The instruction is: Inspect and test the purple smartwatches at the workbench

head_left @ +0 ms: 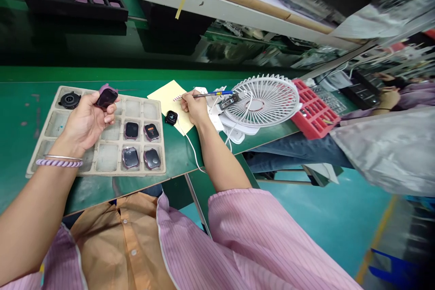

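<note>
My left hand (87, 120) is closed on a purple-edged smartwatch case (107, 96), lifted above the pale compartment tray (37, 163). Pinched in my right hand (197, 106) is a slim pen (217, 93) with a blue end. Its tip is at a row of small marks on a yellow sheet of paper (166, 90), where the hand rests. On the sheet's lower part lies a black watch (171, 118) with a lit screen, next to a white cable (194, 149). Several watch cases (131, 130) sit in the tray's right compartments, and a round black part (70, 99) lies at its upper left.
A white fan (261, 102) stands right of my right hand, with a red compartment tray (316, 111) beyond it. A shelf beam (204, 7) crosses above the green table (185, 163). At the far right, another person's hand (389, 99) is visible. A black tray (74, 9) sits behind.
</note>
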A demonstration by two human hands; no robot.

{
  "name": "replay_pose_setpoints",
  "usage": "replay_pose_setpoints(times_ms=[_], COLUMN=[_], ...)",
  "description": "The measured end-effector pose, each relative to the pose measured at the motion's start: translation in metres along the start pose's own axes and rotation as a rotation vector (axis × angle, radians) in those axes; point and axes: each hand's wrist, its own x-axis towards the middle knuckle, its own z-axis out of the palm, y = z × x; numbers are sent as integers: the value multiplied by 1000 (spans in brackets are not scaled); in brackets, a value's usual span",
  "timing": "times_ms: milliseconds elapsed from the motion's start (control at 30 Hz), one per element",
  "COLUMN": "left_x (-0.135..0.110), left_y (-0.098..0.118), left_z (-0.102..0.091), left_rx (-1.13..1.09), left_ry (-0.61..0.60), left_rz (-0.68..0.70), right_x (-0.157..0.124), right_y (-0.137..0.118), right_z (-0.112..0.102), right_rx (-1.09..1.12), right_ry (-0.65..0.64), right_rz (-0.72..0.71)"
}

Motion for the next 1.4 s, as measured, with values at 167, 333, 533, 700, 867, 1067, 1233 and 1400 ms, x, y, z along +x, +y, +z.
replay_pose_setpoints(times_ms=[167, 333, 533, 700, 867, 1067, 1233, 1400], left_x=[5, 5, 5, 6, 9, 5, 6, 8], left_y=[-3, -3, -3, -5, -6, -1, -1, -4], left_z=[-5, -6, -8, -11, -12, -22, -27, -27], left_rx=[-26, -25, -23, -43, 1, 246, 298, 390], left_ry=[-30, -31, -30, -33, 5, -3, -13, -37], left_rz=[13, 17, -13, -17, 41, 125, 98, 18], right_x=[-5, -12, -10, -8, -6, 4, 11, 8], right_y=[-5, -14, -18, -19, -20, -31, -41, -45], right_z=[-4, -9, -5, -1, -1, 0, 0, -7], right_rx=[-68, -630, -716, -741, -725, -722, -685, -501], right_ry=[-8, -123, -181, -181, -191, -222, -251, -297], right_rz=[-87, -274, -253, -249, -222, -152, -52, 105])
